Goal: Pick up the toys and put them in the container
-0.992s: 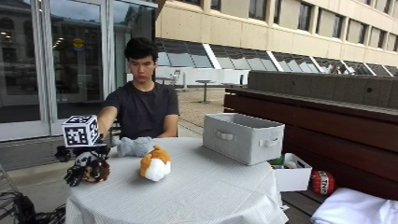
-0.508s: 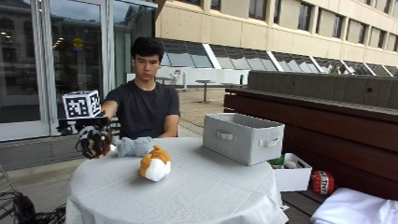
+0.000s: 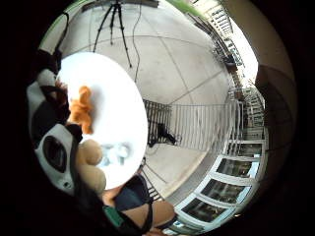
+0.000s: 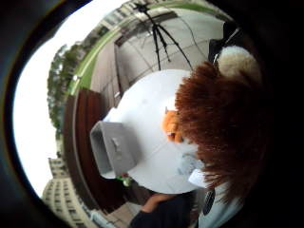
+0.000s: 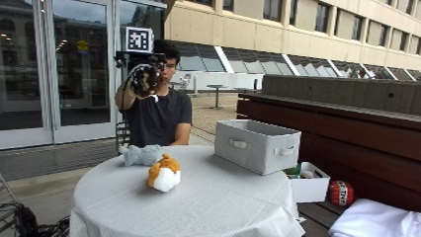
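On the table [image 5: 197,207], nearest the camera, an orange-and-white plush [image 5: 164,173] lies on the striped cloth, and just behind it a grey plush [image 5: 141,154] sits near the far edge. To their right stands the grey bin [image 5: 256,144], open-topped, near the toys but apart from them. Behind the table the person holds the right hand [image 5: 145,79] raised at head height, well above the tabletop, its fingers curled round a brown furry toy [image 5: 142,80]; the thumb-side palm view is filled with that shaggy brown fur [image 4: 223,128]. The step in hand looks like the carry of the first toy. The next move calls for swinging the hand across and down over the bin's open top before letting go; two toys would then remain. A red ball [image 5: 340,192] on the bench carries dark lettering, too small to read.
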`<state>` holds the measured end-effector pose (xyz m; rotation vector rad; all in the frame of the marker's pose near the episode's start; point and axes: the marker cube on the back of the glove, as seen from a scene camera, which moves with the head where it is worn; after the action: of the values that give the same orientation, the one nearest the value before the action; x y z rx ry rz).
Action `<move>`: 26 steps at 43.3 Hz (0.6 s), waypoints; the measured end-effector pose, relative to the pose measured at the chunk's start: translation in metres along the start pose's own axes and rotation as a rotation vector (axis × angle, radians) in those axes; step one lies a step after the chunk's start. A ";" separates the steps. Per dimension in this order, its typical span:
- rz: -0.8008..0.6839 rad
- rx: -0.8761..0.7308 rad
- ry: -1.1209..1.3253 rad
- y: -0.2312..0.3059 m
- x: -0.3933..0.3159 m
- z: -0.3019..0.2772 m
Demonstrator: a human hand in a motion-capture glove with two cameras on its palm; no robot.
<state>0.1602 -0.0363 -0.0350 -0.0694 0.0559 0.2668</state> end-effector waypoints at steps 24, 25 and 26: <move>-0.267 0.201 -0.058 0.094 -0.273 -0.097; -0.278 0.200 -0.070 0.100 -0.284 -0.099; -0.291 0.201 -0.083 0.105 -0.295 -0.101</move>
<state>-0.1561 -0.0200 -0.1229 0.1332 -0.0102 -0.0278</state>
